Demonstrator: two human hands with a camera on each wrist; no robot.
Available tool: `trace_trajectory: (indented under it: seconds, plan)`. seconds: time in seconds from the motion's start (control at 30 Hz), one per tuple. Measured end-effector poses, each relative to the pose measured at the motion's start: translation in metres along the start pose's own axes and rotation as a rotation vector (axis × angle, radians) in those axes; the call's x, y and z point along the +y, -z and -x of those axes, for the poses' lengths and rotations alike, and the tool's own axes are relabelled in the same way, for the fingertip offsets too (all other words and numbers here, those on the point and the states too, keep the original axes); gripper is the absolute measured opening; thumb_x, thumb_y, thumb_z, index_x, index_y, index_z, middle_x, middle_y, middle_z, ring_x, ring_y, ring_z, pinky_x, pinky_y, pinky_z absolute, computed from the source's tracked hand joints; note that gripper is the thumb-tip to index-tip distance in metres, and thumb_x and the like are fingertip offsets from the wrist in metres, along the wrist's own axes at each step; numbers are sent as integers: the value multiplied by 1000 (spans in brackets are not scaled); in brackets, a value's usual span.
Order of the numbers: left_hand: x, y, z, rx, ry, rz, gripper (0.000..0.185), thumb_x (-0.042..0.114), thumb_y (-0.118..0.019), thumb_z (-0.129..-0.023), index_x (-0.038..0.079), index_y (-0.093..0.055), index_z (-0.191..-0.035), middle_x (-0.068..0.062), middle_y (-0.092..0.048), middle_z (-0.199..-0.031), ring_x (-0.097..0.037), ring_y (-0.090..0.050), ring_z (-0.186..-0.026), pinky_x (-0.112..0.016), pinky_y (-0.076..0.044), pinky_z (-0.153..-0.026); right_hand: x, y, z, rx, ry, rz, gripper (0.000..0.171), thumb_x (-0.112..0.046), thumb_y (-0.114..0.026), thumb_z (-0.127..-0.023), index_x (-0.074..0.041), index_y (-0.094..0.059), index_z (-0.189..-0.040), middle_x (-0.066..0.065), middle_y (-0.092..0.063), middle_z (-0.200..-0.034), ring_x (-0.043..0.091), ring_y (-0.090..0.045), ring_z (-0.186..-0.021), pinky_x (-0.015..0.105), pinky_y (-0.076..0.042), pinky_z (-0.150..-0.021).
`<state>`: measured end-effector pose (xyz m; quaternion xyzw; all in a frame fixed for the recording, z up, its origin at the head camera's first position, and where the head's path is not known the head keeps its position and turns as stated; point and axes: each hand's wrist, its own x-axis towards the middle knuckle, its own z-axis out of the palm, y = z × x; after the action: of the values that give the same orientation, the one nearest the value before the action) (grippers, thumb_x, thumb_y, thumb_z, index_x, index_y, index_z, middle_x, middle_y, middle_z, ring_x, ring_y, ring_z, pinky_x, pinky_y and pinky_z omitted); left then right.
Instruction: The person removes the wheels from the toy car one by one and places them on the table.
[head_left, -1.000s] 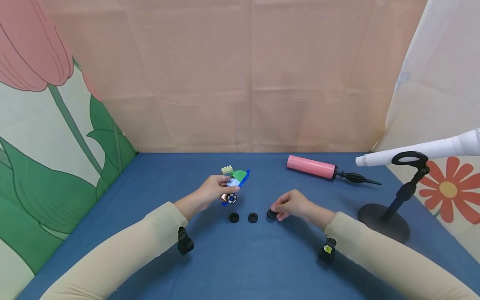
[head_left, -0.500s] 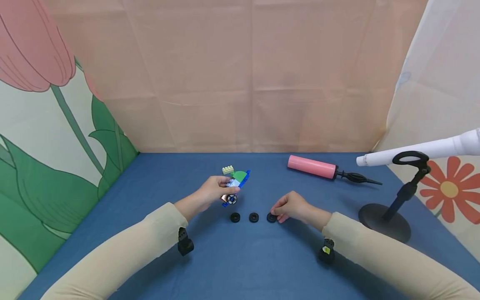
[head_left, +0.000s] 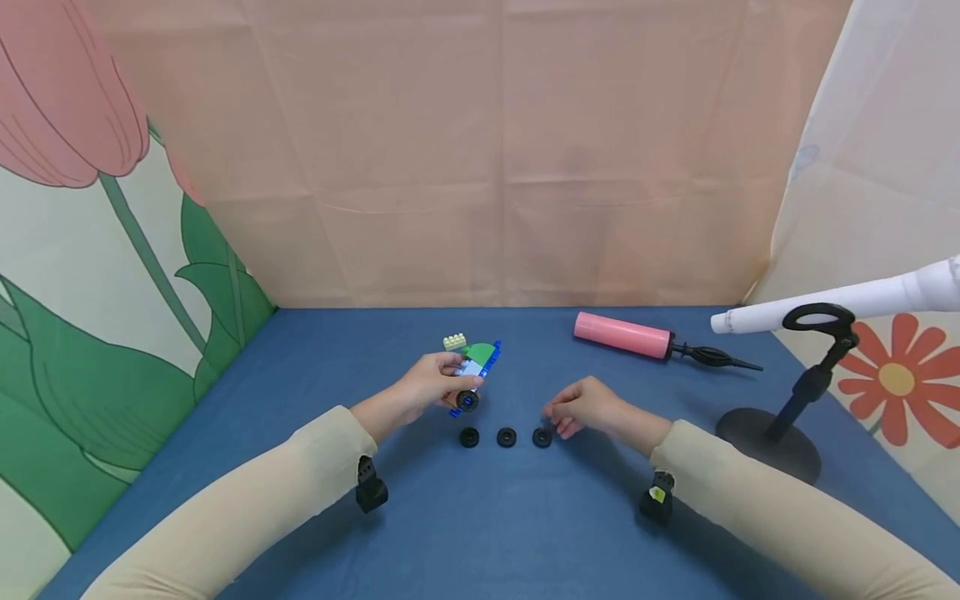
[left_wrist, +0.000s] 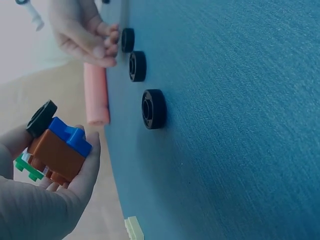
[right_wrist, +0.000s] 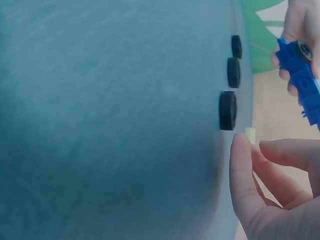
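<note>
My left hand grips a small brick car, blue, green and brown, tilted above the blue table. One black wheel is fitted at its lower end. Three loose black wheels lie in a row: left, middle and right. My right hand hovers just beside the right wheel, fingers loosely curled and holding nothing. The left wrist view shows the car in my palm and the nearest wheel.
A pink pump with a black hose lies at the back right. A black stand carrying a white tube occupies the right side. A pale yellow brick sits behind the car. Cloth backdrops close off the table's back and sides.
My right hand set the third wheel down in line with the other two, let it go and lifted slightly. The left hand kept holding the car, barely moving.
</note>
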<state>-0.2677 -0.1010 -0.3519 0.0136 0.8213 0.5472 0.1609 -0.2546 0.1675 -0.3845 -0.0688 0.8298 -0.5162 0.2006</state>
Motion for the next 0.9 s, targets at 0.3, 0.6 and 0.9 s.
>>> trace_trajectory:
  seconds: [0.3, 0.6, 0.9]
  plan:
    - [3, -3, -1, -38, 5, 45, 70, 26, -70, -90, 4, -36, -148, -18, -54, -136, -23, -65, -102, -34, -57, -76, -12, 0, 3, -39, 25, -45, 28, -12, -61, -95, 7, -67, -114, 20, -70, -94, 15, -67, -69, 35, -59, -74]
    - [7, -7, 2, -34, 26, 68, 69, 26, -69, -91, 3, -36, -148, -17, -55, -137, -25, -65, -106, -35, -57, -80, -27, -8, 4, -89, 82, -94, 32, -16, -60, -97, 8, -65, -117, 21, -70, -93, 15, -67, -71, 35, -58, -77]
    - [9, -8, -2, -13, 6, 18, 67, 33, -68, -91, 4, -40, -146, -15, -55, -138, -25, -60, -112, -41, -52, -91, -39, -14, 4, -120, 130, -123, 32, -18, -59, -97, 6, -65, -117, 21, -69, -94, 17, -69, -73, 36, -58, -79]
